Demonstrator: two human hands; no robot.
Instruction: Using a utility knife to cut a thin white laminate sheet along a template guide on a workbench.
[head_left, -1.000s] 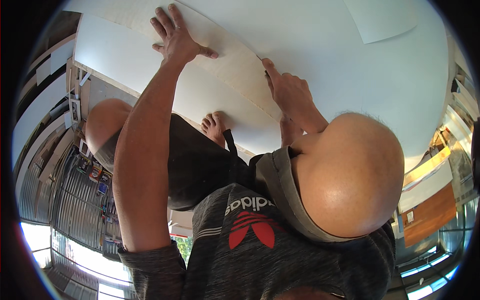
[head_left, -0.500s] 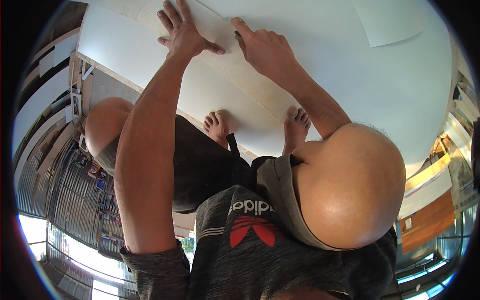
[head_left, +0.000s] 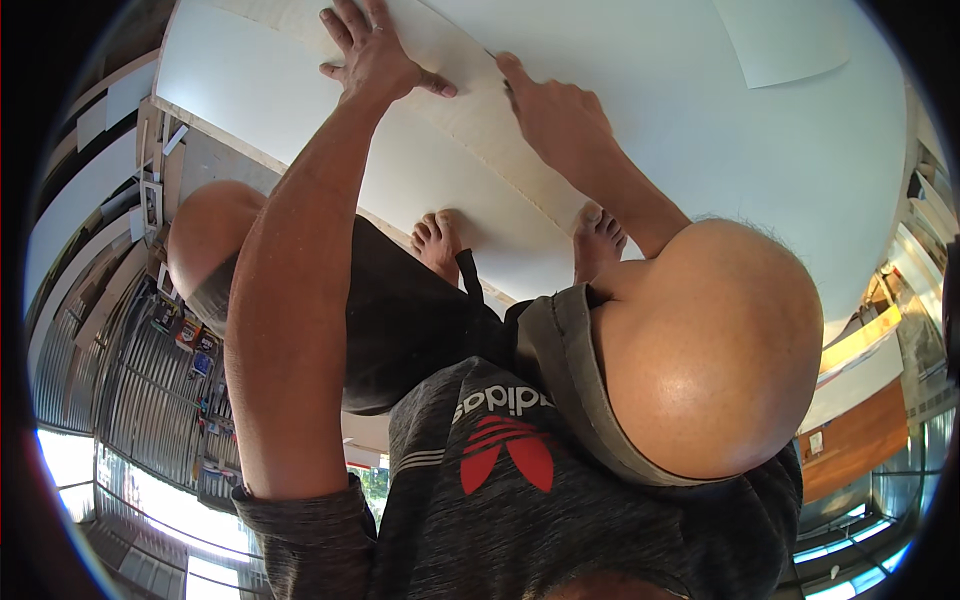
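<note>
Apparently, the step in hand is running a slim tool (head_left: 491, 54) along an edge while the other hand steadies the work. The left hand (head_left: 375, 65) lies flat and spread, thumb wide of the fingers, holding nothing and pressing on a pale beige strip (head_left: 480, 108). The right hand (head_left: 560, 112) is curled around the tool, index finger stretched forward; the grip hides most of it, leaving only a thin dark tip at the strip's right edge, where a large white sheet (head_left: 720, 180) begins. The next move seems to call for even pressure and a tip kept to that edge, with the left thumb well away from it. The sheet offers broad open room right of the right hand, apart from a loose white piece (head_left: 785, 45) near the top. Toward the body, the right foot (head_left: 600, 240) and left foot (head_left: 437, 238) limit the space.
</note>
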